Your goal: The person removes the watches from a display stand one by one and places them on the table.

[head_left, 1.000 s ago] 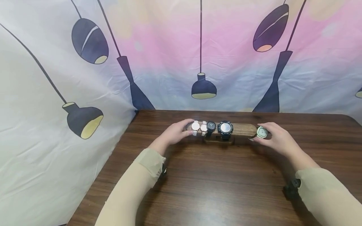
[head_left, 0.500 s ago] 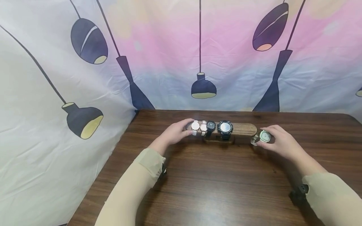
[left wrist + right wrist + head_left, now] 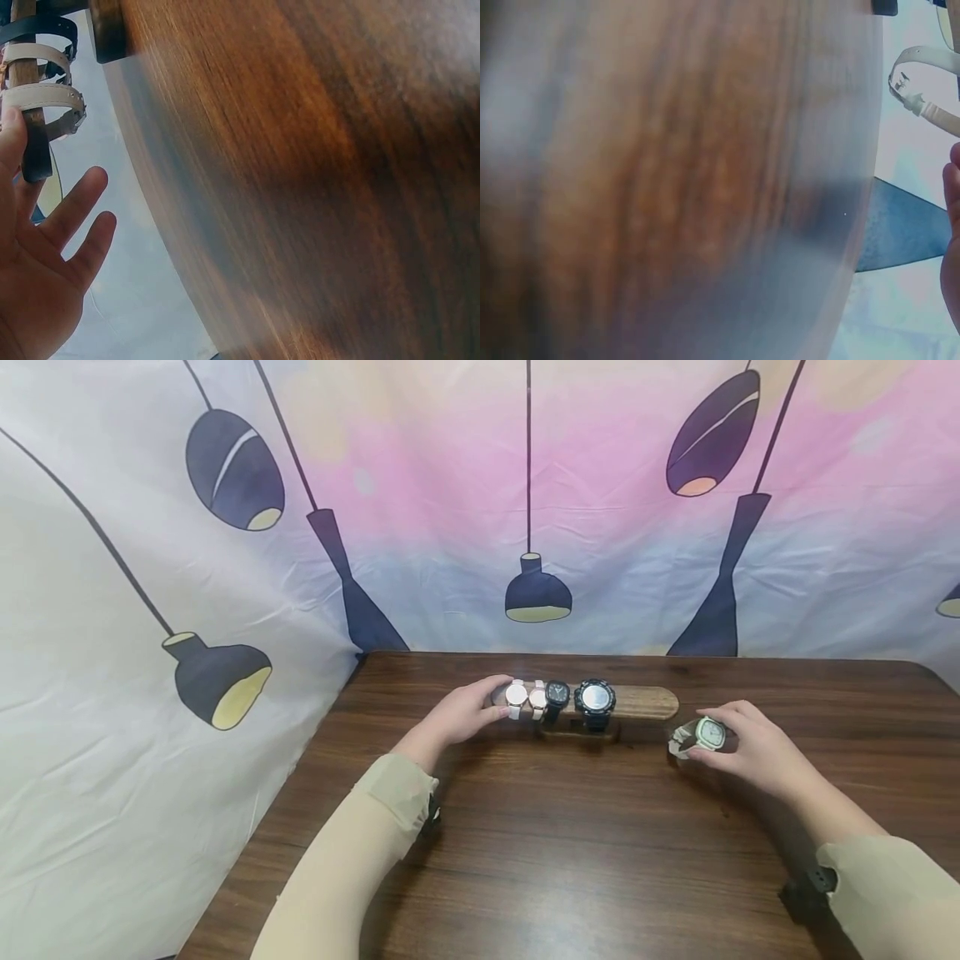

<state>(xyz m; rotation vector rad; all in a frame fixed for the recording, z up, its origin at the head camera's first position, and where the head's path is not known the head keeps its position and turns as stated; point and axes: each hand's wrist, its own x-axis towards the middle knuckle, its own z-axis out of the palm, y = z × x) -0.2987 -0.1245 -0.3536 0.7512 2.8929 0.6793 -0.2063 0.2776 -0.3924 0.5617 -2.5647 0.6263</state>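
Note:
A wooden watch stand (image 3: pixel 647 702) bears several watches along its bar. Toward its left end are two watches with pale straps, one being the white watch (image 3: pixel 516 695). Beside them come a black square watch (image 3: pixel 557 694) and a large black digital watch (image 3: pixel 596 697). My left hand (image 3: pixel 467 710) pinches the bar's left end between thumb and forefinger; in the left wrist view its other fingers spread apart. To the right of the stand, my right hand (image 3: pixel 757 747) pinches a pale green watch (image 3: pixel 710 734) by its case. Its buckled strap loop (image 3: pixel 915 88) hangs off toward the stand.
Everything is over a dark brown wooden table (image 3: pixel 555 843). Behind the table's far edge hangs a backdrop cloth (image 3: pixel 450 527) printed with lamps, which also covers the left side.
My right hand has drawn the pale green watch off the bar's right end, moving it right and toward me. The left hand keeps its place on the stand.

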